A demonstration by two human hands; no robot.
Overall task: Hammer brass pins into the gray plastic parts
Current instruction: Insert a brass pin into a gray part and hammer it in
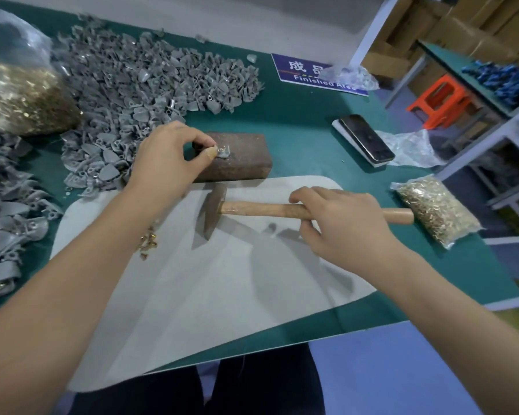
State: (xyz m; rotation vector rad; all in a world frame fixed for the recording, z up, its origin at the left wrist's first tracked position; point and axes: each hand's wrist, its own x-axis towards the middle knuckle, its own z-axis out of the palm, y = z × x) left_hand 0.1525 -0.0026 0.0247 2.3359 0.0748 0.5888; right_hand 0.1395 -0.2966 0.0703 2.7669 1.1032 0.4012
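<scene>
1. Left grip [174, 154] found pinching a gray plastic part [224, 153] on top of the rusty metal block [237, 158], thumb and forefinger closed on it; brass pin [219, 149] just visible at the fingertips, evidently being steadied upright for striking

2. Block judged to serve as an anvil: hard backing under the part, set at the far edge of the white mat [210, 280] within reach of both hands

3. Right grip [339, 221] wrapped round the wooden handle of the hammer [252, 209], head pointed toward the block and low over the mat; held mid-handle, judged suited to short, light taps

4. Small cluster of loose brass pins [148, 239] noted on the mat beside the left forearm, presumably kept there for quick pick-up

5. Large heap of gray parts [150, 82] spread across the far left of the green surface [306, 115]; whether pinned or not, cannot tell

6. Two clear bags of pins recorded: far left [27, 100] and right edge [438, 209]

7. Phone [364, 137], crumpled plastic and a blue "Finished Area" sign [300, 71] noted at the far right of the surface

8. Beyond: metal shelving, cardboard boxes, an orange stool [441, 98], blue floor
</scene>
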